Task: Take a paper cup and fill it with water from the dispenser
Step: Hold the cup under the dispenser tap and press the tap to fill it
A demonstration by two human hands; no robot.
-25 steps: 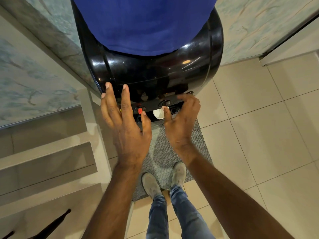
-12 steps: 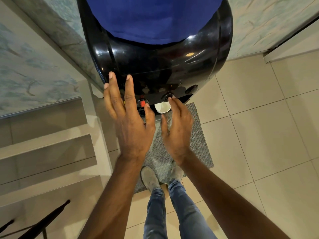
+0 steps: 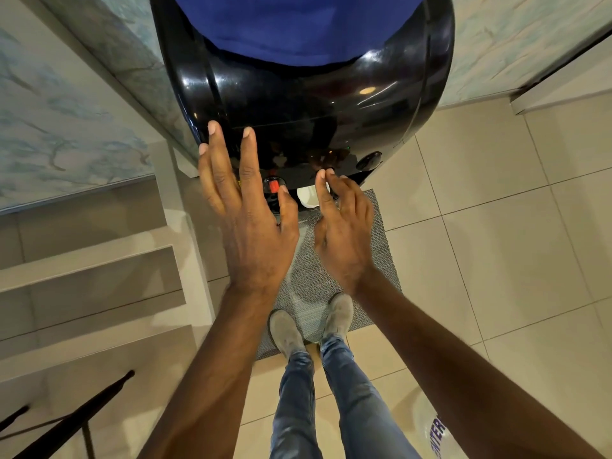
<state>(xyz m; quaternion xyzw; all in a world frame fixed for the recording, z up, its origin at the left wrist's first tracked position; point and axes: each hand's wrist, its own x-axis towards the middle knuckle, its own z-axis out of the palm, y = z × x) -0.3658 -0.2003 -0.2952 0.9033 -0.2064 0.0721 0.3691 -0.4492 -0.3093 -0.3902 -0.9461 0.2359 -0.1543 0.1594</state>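
Note:
A glossy black water dispenser (image 3: 298,104) stands below me with a blue bottle (image 3: 298,24) on top. A white paper cup (image 3: 307,197) sits under its taps, partly hidden by my right hand. A red tap (image 3: 273,186) shows just left of the cup. My left hand (image 3: 246,213) hovers flat with fingers spread over the dispenser's left front, holding nothing. My right hand (image 3: 342,226) has its fingers extended to the dispenser's front edge, right above the cup; fingertips touch or nearly touch the panel.
A grey woven mat (image 3: 334,279) lies on the beige tiled floor, with my shoes (image 3: 284,329) on it. Steps (image 3: 92,270) descend at the left beside a marbled wall. A black rail (image 3: 66,422) crosses the lower left. A clear bottle (image 3: 435,432) lies at the lower right.
My right hand has straightened and shifted from a curl beside the cup to reach up over it. My left hand stays spread. The view has tilted slightly toward the dispenser.

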